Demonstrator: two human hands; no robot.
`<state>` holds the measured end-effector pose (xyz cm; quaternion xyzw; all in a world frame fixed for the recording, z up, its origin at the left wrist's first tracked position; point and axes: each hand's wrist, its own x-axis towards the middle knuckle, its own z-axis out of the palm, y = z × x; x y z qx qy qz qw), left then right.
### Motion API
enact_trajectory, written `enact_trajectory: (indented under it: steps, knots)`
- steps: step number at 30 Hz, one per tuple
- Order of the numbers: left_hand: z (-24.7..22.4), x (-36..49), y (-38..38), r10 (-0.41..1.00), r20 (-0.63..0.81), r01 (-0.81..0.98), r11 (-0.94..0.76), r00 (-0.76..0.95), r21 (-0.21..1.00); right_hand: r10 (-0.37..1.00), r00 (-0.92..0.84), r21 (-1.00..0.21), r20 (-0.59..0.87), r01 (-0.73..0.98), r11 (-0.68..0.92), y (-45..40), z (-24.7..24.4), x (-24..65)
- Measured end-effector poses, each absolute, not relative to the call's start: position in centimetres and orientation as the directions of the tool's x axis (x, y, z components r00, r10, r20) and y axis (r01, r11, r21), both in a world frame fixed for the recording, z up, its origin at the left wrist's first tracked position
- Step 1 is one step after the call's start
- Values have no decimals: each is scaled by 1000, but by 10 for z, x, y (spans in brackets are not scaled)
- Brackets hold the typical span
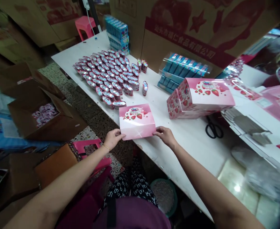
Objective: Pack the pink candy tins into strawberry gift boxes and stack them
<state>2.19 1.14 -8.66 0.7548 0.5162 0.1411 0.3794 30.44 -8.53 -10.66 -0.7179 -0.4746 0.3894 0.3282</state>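
At the near edge of a white desk (187, 143), the left hand (112, 139) and right hand (166, 136) each pinch a near corner of a pink strawberry-printed box (137, 122); a large brown carton (151, 47) rises along the far side; leftward, speckled floor (50, 78) borders an open carton (63, 122).

Large carton (185, 35) | 汕头市福仁食品有限公司 | pink packaging (137, 122) | lettering too small to read
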Motion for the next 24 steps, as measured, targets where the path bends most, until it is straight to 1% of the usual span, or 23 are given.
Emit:
enact_trajectory:
  steps: [1, 2, 3, 5, 7, 13, 19, 22, 24]
  knots:
    - [-86, 22, 14, 863, -231, 637, -128, 450, 760, 938, 223, -863, -266, 378, -335, -82, -105, 306]
    - [-84, 24, 18, 852, -242, 611, -111, 464, 784, 941, 219, -875, -258, 359, -323, -76, -103, 308]
    - [-83, 26, 23, 859, -215, 600, -127, 465, 789, 946, 226, -879, -234, 367, -305, -69, -102, 309]
    - [-80, 32, 30, 888, -115, 609, -206, 445, 766, 956, 239, -860, -170, 438, -262, -57, -100, 311]
    - [-78, 37, 34, 901, -46, 627, -263, 432, 733, 963, 242, -820, -118, 524, -232, -49, -101, 312]
    - [-83, 38, 30, 919, 36, 678, -316, 393, 663, 971, 238, -714, 24, 684, -150, -52, -107, 310]
    - [-89, 34, 28, 881, 113, 672, -428, 459, 604, 975, 180, -686, 134, 727, -40, -59, -113, 309]
    - [-89, 33, 28, 864, 132, 671, -465, 485, 577, 977, 167, -705, 133, 709, -26, -62, -117, 308]
    - [-86, 32, 28, 863, 125, 668, -463, 490, 582, 977, 183, -716, 111, 696, -49, -66, -117, 306]
